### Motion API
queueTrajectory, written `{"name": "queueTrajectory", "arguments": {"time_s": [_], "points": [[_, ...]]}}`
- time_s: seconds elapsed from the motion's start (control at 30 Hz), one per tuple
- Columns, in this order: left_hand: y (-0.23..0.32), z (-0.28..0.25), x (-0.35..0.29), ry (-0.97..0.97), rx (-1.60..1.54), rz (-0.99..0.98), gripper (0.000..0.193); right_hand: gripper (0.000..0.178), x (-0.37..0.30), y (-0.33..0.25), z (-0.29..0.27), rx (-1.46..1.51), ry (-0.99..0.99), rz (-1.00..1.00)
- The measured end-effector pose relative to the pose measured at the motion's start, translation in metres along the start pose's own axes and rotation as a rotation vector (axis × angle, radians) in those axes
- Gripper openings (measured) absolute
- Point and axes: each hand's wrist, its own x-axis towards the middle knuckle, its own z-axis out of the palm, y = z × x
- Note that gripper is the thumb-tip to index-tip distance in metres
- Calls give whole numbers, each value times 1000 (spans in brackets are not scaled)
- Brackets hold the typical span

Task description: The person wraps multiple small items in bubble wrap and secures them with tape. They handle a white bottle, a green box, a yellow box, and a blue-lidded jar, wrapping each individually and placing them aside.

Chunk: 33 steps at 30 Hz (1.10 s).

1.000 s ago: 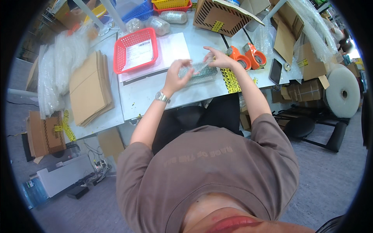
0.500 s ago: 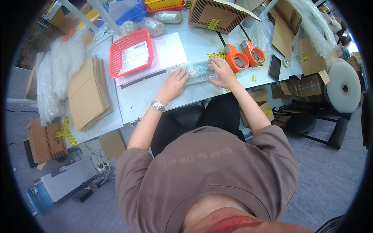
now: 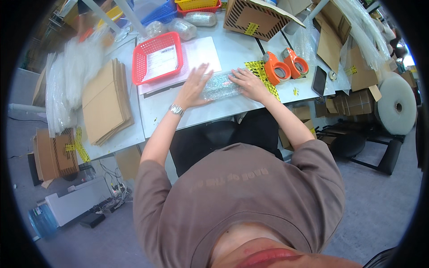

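Observation:
A bubble-wrapped bundle [image 3: 220,86], clear with a greenish tint and a hint of pink inside, lies flat on the white table before me. My left hand [image 3: 193,87] is open at the bundle's left end, its fingers stretched and pointing away from me, with a silver watch [image 3: 176,109] on that wrist. Across the right end rest the fingers of my right hand [image 3: 251,85], spread and not wrapped round it. Just right of this hand, strips of yellow-and-black tape [image 3: 264,77] are stuck to the table. What the wrap encloses is not clear.
A red basket [image 3: 136,67] with a printed slip stands at the left, beside stacked flat cardboard [image 3: 103,105]. Two orange tape dispensers [image 3: 273,71] and a black phone [image 3: 318,80] lie to the right. An open carton [image 3: 254,20] and wrapped bundles [image 3: 183,29] sit farther back.
My left hand has slid from the bundle's top to its left end, fingers straightening. The right hand and bundle have shifted left relative to the tape strips, exposing more of them.

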Motion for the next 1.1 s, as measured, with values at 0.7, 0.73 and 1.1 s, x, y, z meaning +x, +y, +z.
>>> {"name": "queueTrajectory", "arguments": {"time_s": [0.7, 0.73, 1.1], "points": [[-14, 22, -48, 136, 15, 22, 65, 51, -8, 17, 46, -116, 381, -88], [-5, 17, -12, 113, -69, -128, 69, 54, -10, 17, 47, -127, 370, -83], [7, 74, 12, -97, 27, -654, 98, 94, -18, 53, -16, -162, 102, 953]]}}
